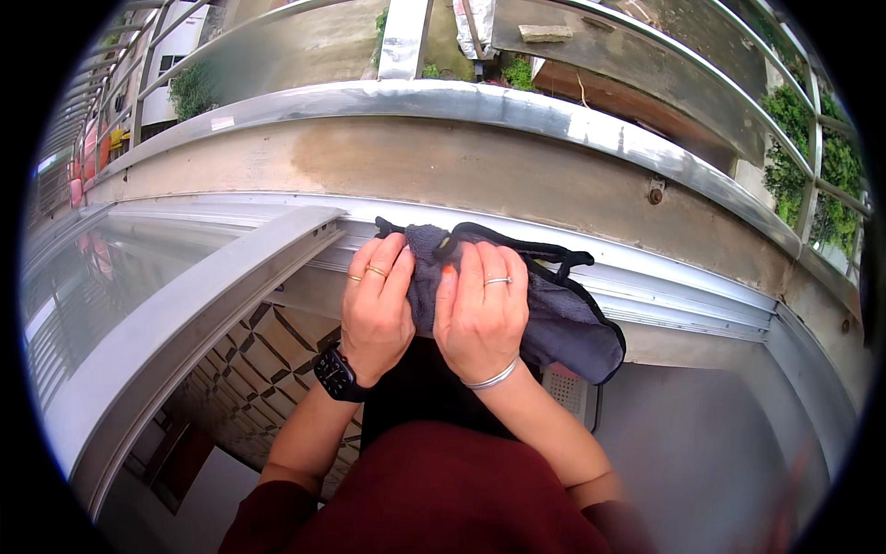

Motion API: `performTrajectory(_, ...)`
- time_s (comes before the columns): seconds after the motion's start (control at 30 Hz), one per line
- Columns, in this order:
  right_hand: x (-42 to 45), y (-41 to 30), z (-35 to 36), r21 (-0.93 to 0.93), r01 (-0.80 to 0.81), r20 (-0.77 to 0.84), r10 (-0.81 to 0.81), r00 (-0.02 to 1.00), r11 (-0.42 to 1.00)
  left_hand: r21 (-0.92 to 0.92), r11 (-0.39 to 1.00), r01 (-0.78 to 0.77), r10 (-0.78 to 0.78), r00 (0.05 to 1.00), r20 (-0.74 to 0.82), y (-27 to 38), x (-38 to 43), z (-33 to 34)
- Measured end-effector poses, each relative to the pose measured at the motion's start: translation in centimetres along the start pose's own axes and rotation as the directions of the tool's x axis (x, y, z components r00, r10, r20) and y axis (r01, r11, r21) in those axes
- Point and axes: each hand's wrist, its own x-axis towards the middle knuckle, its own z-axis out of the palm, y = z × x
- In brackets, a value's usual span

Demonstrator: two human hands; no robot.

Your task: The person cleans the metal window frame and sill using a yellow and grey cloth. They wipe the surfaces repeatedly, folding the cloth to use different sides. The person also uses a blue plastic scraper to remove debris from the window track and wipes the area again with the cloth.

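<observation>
A grey cloth with black edging (571,325) lies over the white window track (657,305), its loose part hanging to the right on the near side. My left hand (377,305), with rings and a black watch at the wrist, grips the cloth's left end. Close beside it, my right hand (482,301), with a ring and a silver bracelet, grips the middle of the cloth; the fingertips of both hands are bent over it and partly hidden. A black edge strip loops up beyond my right hand's fingers.
The frame of a sliding window (208,298) stands to the left, with glass beyond it. Past the track are a concrete ledge (415,152) and a metal railing (477,100), with a bolt (655,195) on the ledge. Patterned tiles (242,374) show below at the left.
</observation>
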Motion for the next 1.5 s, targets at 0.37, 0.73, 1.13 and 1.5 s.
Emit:
performTrajectory(0.37, 3.7, -2.7, 1.9, 0.628, -0.384, 0.395, 0.147, 0.907, 0.677, -0.751, 0.582, 0.313, -0.503, 0.864, -0.03, -0.4, -5.2, -0.3)
performTrajectory(0.73, 1.8, 2.8, -9.8, 0.346, -0.803, 0.842, -0.217, 0.494, -0.486, -0.926, 0.123, 0.356, -0.406, 0.87, 0.28, 3.2, -1.1, -4.5)
performTrajectory(1.13, -0.4, 9.9, -22.7, 0.094, -0.357, -0.146, 0.367, 0.919, 0.93, -0.609, 0.759, -0.228, 0.359, 0.928, 0.099, 12.2, 9.8, -2.7)
performTrajectory(1.5, -1.0, 21.1, -19.9, -0.559, -0.274, -0.176, 0.21, 0.962, 0.783, -0.07, 0.861, -0.504, 0.508, 0.849, 0.143, 17.4, 11.5, 7.7)
